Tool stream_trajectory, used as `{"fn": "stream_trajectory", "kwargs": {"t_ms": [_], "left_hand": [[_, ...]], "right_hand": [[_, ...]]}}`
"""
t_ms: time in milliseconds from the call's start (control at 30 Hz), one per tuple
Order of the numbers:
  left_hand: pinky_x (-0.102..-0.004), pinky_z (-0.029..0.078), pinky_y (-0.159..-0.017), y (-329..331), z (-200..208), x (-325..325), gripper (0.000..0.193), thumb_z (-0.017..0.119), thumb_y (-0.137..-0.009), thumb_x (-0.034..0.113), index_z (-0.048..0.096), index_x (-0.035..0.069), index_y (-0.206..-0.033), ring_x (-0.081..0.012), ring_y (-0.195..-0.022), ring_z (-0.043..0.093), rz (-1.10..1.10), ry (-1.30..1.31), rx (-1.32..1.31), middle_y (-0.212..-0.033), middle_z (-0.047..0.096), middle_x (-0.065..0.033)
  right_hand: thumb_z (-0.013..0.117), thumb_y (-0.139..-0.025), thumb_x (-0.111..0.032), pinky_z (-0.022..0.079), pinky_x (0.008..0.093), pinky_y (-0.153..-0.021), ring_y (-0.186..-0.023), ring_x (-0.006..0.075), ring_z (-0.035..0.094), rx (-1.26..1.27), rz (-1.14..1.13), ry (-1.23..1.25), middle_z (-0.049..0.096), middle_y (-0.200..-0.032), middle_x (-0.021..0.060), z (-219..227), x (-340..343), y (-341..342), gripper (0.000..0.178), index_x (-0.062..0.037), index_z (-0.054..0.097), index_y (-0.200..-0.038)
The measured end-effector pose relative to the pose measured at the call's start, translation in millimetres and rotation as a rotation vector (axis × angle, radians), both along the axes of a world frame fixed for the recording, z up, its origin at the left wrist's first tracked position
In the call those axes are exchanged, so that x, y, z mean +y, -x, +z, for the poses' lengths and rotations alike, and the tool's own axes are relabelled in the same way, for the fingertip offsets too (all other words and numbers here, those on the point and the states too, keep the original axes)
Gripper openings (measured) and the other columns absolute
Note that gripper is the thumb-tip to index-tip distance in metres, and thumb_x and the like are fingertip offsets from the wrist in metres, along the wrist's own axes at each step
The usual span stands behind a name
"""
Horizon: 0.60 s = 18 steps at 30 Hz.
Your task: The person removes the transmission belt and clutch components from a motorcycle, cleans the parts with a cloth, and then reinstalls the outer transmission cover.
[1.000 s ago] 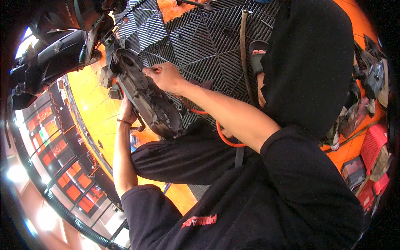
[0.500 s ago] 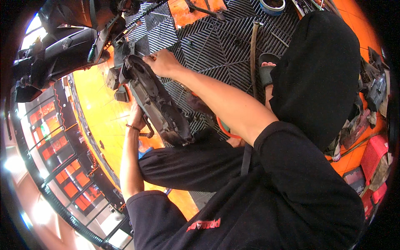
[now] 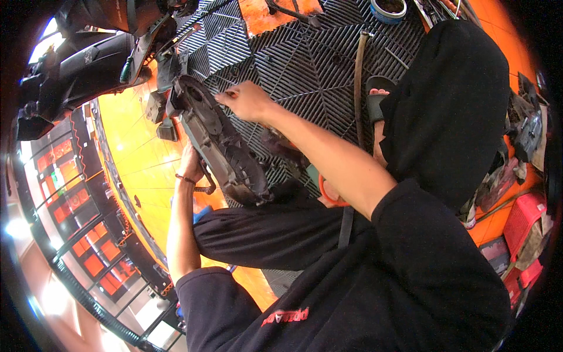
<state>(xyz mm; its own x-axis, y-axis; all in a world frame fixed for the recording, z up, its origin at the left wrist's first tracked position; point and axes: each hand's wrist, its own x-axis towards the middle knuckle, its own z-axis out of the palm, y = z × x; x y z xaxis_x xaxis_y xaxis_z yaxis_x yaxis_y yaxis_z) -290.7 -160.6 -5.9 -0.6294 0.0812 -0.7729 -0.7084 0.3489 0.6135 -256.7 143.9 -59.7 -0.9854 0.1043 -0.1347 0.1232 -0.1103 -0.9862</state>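
Observation:
A long dark engine cover (image 3: pixel 226 146) with a ribbed, dirty hollow side leans in front of me, slanting from upper left to lower right. My left hand (image 3: pixel 189 163) grips its left edge from behind; the cover hides most of the fingers. A bent dark lever (image 3: pixel 205 186) sticks out beside that wrist. Just right of the cover's upper end, apart from it, hovers my right hand (image 3: pixel 249 101). Its thumb and forefinger are pinched together towards the cover. Whatever the pinch holds, if anything, is too small to make out.
Dark motorcycle parts (image 3: pixel 94 70) fill the upper left. A long-handled hammer (image 3: pixel 359 88) lies on the black ribbed mat (image 3: pixel 293 70). A blue-rimmed tub (image 3: pixel 388 10) stands at the top. An orange ring-shaped handle (image 3: pixel 326 193) is near my bent leg, and a red basket (image 3: pixel 524 226) at right.
My right hand has drawn back to the right and slightly down, away from the cover's upper edge. The left hand and the cover stay nearly where they were.

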Motion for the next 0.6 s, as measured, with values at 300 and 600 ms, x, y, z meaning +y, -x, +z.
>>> {"fn": "stream_trajectory", "kwargs": {"t_ms": [300, 600], "left_hand": [[-0.0318, 0.059, -0.061, -4, 6, 15, 0.042, 0.043, -0.106, 0.050, 0.057, 0.015, -0.123, -0.0126, -0.071, 0.066, 0.062, 0.040, -0.006, -0.091, 0.066, 0.0004], [-0.0190, 0.037, -0.040, -13, 9, 40, 0.046, 0.043, -0.105, 0.055, 0.064, 0.015, -0.100, -0.0061, -0.046, 0.047, 0.119, 0.146, 0.066, -0.069, 0.059, 0.0047]], "right_hand": [[0.065, -0.092, -0.051, 0.053, 0.0440, -0.085, -0.093, 0.0379, 0.070, -0.284, 0.102, 0.078, 0.073, -0.096, 0.0216, -21, -18, -32, 0.051, -0.0041, 0.074, -0.111], [0.064, -0.094, -0.050, 0.051, 0.0423, -0.077, -0.082, 0.0316, 0.068, -0.227, -0.145, 0.122, 0.072, -0.087, 0.0192, -18, -30, -12, 0.050, -0.0015, 0.074, -0.099]]}}
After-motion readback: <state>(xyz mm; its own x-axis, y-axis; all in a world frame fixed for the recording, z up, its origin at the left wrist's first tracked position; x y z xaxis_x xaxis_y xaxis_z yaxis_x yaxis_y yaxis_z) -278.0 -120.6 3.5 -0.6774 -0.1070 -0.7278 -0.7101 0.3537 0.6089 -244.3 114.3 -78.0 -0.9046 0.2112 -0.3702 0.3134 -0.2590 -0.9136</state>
